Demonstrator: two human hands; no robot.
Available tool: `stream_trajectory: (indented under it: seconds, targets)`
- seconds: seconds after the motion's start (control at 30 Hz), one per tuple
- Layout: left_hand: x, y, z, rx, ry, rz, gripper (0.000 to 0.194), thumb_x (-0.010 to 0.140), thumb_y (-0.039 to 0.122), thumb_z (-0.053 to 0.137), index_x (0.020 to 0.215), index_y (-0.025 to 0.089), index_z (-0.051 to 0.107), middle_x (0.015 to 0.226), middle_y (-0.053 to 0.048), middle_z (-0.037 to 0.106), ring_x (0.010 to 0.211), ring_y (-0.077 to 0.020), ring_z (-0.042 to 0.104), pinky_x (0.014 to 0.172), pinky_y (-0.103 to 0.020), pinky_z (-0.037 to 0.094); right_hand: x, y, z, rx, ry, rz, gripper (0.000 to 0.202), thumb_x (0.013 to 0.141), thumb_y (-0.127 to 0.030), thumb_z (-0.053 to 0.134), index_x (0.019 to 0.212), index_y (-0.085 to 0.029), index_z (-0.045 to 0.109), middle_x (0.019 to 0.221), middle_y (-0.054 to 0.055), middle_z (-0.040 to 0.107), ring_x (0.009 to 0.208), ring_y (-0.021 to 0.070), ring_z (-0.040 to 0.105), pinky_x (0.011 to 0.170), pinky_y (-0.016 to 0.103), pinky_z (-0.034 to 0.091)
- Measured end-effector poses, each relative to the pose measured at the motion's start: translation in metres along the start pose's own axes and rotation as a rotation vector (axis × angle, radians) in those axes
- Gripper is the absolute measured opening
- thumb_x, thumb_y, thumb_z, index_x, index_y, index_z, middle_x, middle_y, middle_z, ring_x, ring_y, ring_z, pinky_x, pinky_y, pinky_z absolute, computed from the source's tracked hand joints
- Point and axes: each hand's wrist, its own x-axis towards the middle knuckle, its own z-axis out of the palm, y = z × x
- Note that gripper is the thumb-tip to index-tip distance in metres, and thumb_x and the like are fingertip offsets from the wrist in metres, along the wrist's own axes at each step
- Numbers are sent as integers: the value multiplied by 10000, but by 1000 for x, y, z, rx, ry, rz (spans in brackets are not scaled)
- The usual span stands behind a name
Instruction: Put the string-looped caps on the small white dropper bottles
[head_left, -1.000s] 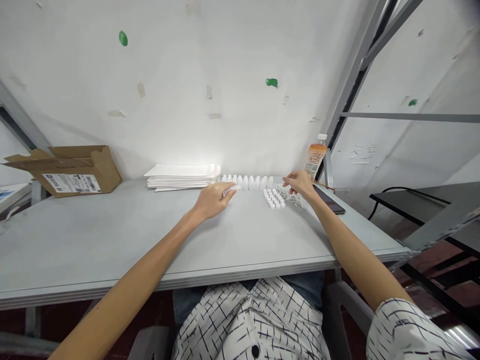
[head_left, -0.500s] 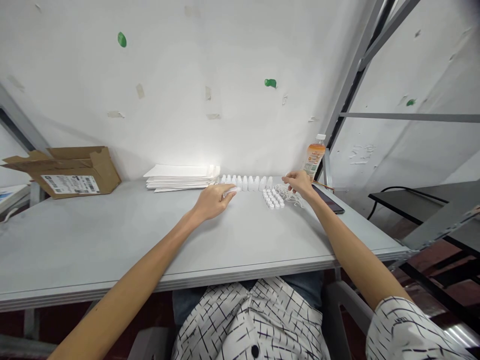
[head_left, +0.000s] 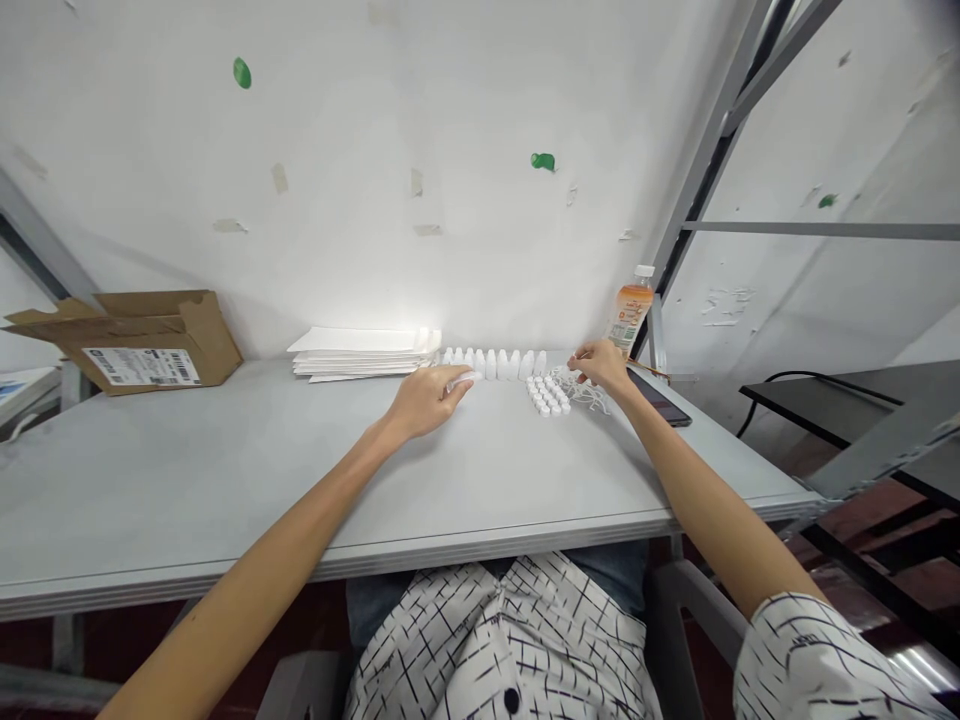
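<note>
My left hand (head_left: 426, 402) is closed around a small white bottle (head_left: 468, 377), held tilted on its side above the table, mostly hidden by the fingers. Behind it stands a row of upright small white bottles (head_left: 502, 365) along the wall. My right hand (head_left: 600, 366) pinches its thumb and fingertips together at the edge of a loose heap of white strings (head_left: 592, 398). Whatever is between those fingertips is too small to make out. Beside the strings, to their left, several white caps (head_left: 547, 396) sit grouped close together.
A stack of white flat sheets or envelopes (head_left: 360, 355) lies left of the bottles. An open cardboard box (head_left: 150, 345) stands at the far left. An orange drink bottle (head_left: 630, 312) and a dark phone (head_left: 660, 398) are on the right of the grey table (head_left: 480, 480).
My right fingertips have shifted slightly down toward the strings. My left hand has stayed almost in place with the white bottle. The view has tilted very little.
</note>
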Motion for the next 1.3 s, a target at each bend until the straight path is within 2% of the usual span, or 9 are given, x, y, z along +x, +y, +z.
stream_trajectory:
  seconds: [0.2,0.3,0.47,0.93,1.3]
  targets:
    - [0,0,0,6,5,1,406,959,387,440,1185,184,710,846,-42,749,717,-204,672,760,-345,481,2,0,-2,-129,6,-33,66,742,-171,705,782,-142,750,488,23,647,687,202,747,658,220,509]
    - [0,1,-1,1,5,2,404,960,381,442,1190,185,709,857,-42,750,714,-202,670,760,-345,481,1,-1,-3,-154,11,-45,79,735,-175,707,787,-152,761,460,14,632,754,211,748,736,243,510]
    - [0,2,-1,0,1,-8,403,960,380,443,1192,182,706,835,-40,745,717,-204,671,767,-347,485,-2,-5,-7,-155,-19,-40,120,741,-158,687,820,-144,776,453,12,617,768,211,737,724,248,496]
    - [0,1,0,-2,2,-8,420,957,393,436,1197,179,706,866,-52,755,740,-216,678,777,-367,492,-2,-4,-11,-111,-29,-2,140,721,-211,709,811,-137,785,460,24,619,599,187,672,592,237,457]
    - [0,0,-1,-11,14,8,425,955,411,436,1191,186,709,862,-47,760,716,-202,676,748,-341,488,1,-2,-10,-136,-66,-51,116,684,-191,726,773,-140,780,459,9,610,596,175,676,609,222,468]
